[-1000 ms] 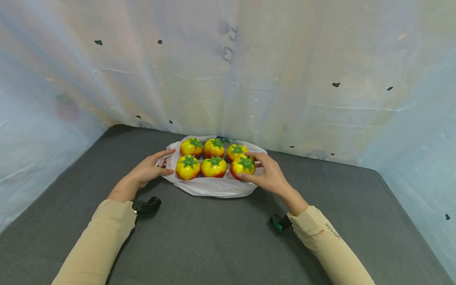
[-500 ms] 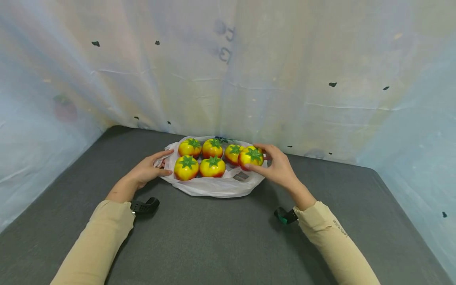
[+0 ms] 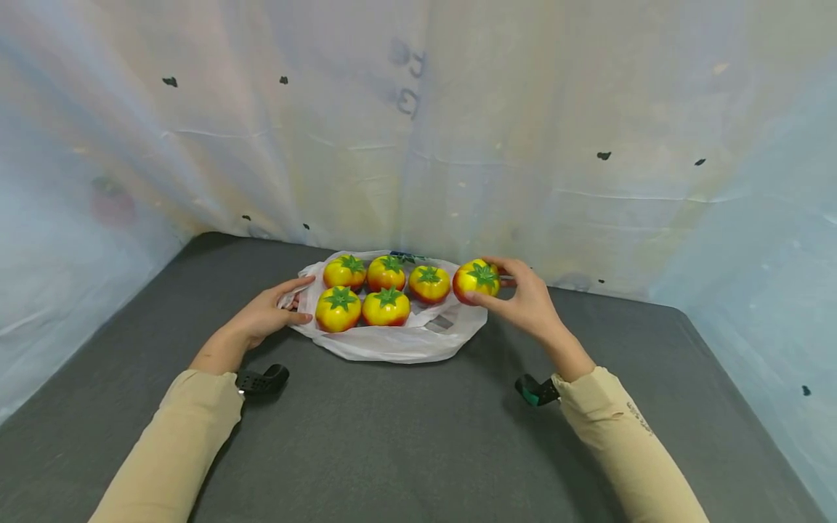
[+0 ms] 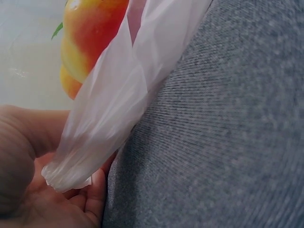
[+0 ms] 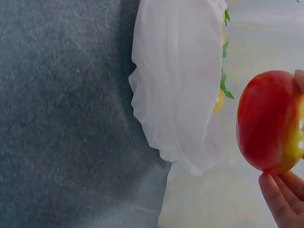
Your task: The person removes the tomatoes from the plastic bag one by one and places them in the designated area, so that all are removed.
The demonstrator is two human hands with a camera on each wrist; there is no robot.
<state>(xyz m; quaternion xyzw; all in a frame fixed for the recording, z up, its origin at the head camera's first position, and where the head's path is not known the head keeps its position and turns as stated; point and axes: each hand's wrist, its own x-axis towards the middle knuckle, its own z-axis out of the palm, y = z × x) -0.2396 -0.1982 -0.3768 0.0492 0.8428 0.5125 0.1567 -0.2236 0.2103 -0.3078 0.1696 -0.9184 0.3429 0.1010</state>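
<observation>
My right hand [image 3: 525, 296] holds a glossy yellow-and-red tomato [image 3: 476, 282] with a green leafy top, thumb in front and fingers behind. It is raised above the right end of a white plastic bag [image 3: 399, 349]; the right wrist view shows its red underside [image 5: 266, 123], apart from the bag. Several similar tomatoes [image 3: 386, 308] sit on the spread bag in two rows. At the bag's left end, my left hand [image 3: 264, 316] grips its gathered edge, and the left wrist view shows the bunched plastic [image 4: 71, 166] between thumb and curled fingers.
The bag lies on a dark grey cloth-covered table [image 3: 392, 436], close to its far edge. A pale, translucent sheet [image 3: 510, 145] with dark marks hangs behind the table, and sheets flank both sides. Black straps [image 3: 263, 379] sit at both wrists.
My right hand has lifted the front right tomato up and to the right, away from the others. A grey printed patch on the bag now shows beneath. My left hand keeps its hold.
</observation>
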